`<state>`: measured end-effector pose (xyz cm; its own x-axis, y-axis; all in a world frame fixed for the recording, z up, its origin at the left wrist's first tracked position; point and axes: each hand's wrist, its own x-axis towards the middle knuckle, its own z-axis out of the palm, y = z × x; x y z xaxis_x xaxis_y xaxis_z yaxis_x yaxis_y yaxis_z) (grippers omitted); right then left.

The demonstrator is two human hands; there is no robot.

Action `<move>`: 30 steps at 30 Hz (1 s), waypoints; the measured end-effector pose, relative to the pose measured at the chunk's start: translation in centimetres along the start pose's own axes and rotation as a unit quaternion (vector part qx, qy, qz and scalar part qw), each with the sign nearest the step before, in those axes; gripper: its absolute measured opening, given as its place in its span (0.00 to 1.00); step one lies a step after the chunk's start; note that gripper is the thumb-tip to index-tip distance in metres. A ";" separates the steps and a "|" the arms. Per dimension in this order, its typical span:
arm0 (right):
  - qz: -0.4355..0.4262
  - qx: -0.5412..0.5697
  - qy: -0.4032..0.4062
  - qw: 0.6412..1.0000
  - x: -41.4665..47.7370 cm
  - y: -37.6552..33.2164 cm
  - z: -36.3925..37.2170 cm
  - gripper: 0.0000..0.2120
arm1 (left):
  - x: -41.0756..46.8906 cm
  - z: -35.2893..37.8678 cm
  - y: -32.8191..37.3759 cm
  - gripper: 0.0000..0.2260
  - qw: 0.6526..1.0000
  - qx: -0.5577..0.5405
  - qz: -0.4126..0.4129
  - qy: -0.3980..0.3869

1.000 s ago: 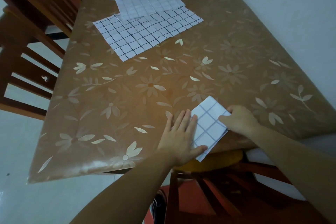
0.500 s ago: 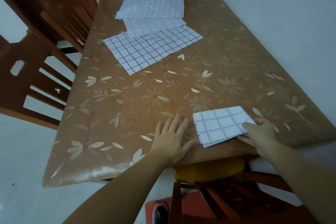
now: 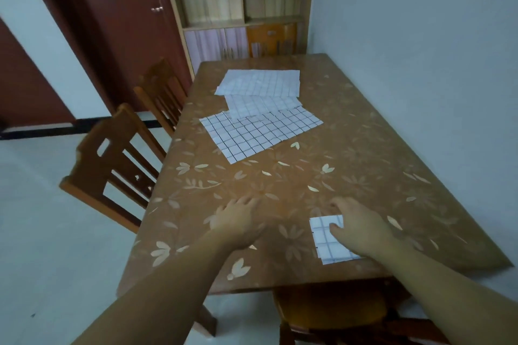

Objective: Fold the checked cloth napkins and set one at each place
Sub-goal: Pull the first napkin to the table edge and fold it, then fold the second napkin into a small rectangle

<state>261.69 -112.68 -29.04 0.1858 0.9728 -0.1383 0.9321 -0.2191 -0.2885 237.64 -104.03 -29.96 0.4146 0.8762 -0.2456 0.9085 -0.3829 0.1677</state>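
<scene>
A folded white checked napkin lies near the table's front edge, right of centre. My right hand rests on its right part, palm down, fingers spread, covering much of it. My left hand lies flat on the bare tablecloth to the left of the napkin, fingers apart, holding nothing. Three unfolded checked napkins lie overlapping at the far end: the nearest with dark grid lines, a paler one behind it, and another farthest back.
The table has a brown cloth with pale flowers and stands against the right wall. Two wooden chairs stand along its left side; another chair is tucked under the near edge. A bookshelf and a red door stand behind.
The view has tilted up. My right hand turned the folded napkin, set it near the front edge and now lies on top. My left hand came off it and sits apart to the left.
</scene>
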 end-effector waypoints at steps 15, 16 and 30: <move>-0.034 -0.064 0.053 0.996 -0.2 -23.3 1.9 0.20 | -9.8 -8.9 -22.5 0.29 1.000 0.018 -0.013 0.019; -0.024 -0.059 0.060 0.996 -0.4 -25.4 2.4 0.20 | -10.6 -9.7 -24.4 0.29 1.000 0.018 -0.007 0.017; 0.087 0.037 0.109 0.990 2.7 -42.2 3.5 0.20 | -10.1 -17.2 -40.1 0.27 0.995 0.038 0.074 0.054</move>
<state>221.80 -101.13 -20.56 0.4110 0.9115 0.0140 0.8569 -0.3810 -0.3472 196.09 -92.48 -17.77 0.5395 0.8335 -0.1190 0.8411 -0.5272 0.1210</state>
